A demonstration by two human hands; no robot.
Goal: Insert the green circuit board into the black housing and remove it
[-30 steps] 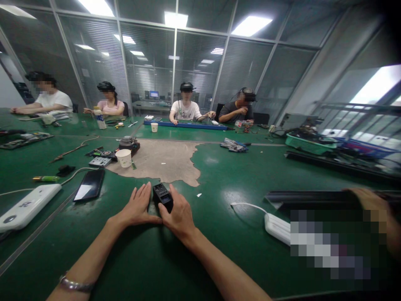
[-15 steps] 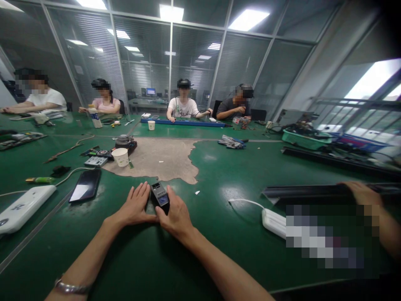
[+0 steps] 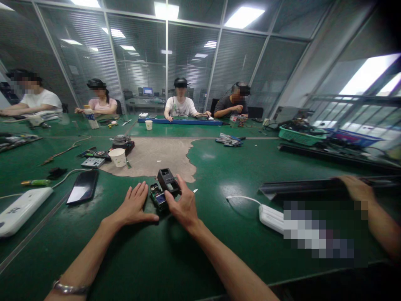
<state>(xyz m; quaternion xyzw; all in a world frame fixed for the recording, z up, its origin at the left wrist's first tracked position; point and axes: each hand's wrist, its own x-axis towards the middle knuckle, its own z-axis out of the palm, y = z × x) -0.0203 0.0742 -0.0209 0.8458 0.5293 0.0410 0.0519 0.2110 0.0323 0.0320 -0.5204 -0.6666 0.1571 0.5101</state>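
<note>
My right hand point(image 3: 183, 200) grips a black plastic cover point(image 3: 166, 177) with cut-out openings, thumb on the near side and fingers along the right edge. The cover is tilted and lifted off a small electronic device point(image 3: 159, 197), whose green circuit board and bluish screen lie exposed on the green table. The device sits between my two hands. Just left of it, my left hand point(image 3: 133, 205) rests flat on the table with its fingers stretched out and its thumb pointing toward the device. Nothing is in my left hand.
A smartphone point(image 3: 82, 187) and a white power strip point(image 3: 25, 211) lie to the left. Ahead stands a paper cup point(image 3: 118, 158) beside electronic parts. A white adapter point(image 3: 271, 219) and another person's hand point(image 3: 357, 188) on a black rail point(image 3: 300, 189) are at right. Several co-workers sit across.
The cover has come off the device and moved up and right in my right hand, baring the circuit board. My left hand stays flat beside it.
</note>
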